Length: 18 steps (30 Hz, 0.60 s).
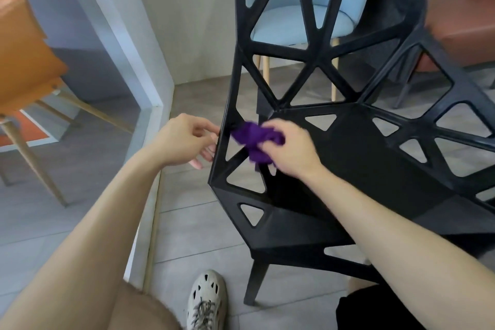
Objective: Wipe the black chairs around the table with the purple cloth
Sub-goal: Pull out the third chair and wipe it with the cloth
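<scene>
No readable text, labels, brands or numbers anywhere.

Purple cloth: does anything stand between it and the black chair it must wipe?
Nothing visible does. The right hand grips the purple cloth directly against the black chair at its side struts; the left hand touches the frame's outer edge beside it, not between them.
</scene>
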### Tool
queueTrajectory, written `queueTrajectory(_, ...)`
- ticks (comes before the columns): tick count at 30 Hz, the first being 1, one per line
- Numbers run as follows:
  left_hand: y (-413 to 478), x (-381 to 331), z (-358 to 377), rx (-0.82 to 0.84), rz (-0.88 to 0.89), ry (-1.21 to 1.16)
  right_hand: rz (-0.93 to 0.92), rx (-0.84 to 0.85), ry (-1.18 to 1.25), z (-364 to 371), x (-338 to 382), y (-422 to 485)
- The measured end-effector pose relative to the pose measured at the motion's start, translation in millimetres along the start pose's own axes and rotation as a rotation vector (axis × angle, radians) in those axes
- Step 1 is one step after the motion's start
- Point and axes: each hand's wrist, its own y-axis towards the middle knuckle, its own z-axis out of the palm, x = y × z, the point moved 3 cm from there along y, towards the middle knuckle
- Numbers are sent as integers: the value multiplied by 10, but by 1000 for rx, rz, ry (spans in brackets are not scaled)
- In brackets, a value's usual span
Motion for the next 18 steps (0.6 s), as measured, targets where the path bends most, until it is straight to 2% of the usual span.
queueTrajectory(2,-18,10,-36,-21,-19,21,124,-219,130,-153,149,300)
queueTrajectory(4,-29,23,-59,-48,-38,38,85,-285,140,-99,401,485)
queueTrajectory(8,-44,103,-121,-128,-58,130,-167,-6,24,416,542,-74)
queueTrajectory(11,-73,203,-170,-138,-81,271,-266,178,29,342,383,-552)
queueTrajectory(13,-97,239,-185,-132,-93,297,-273,155,-7,239,392,-439)
queueTrajectory(16,-133,244,-186,-134,-79,320,-157,-30,47,259,573,-141)
queueTrajectory(18,-188,263,-178,-150,-56,335,-194,22,43,362,627,-269)
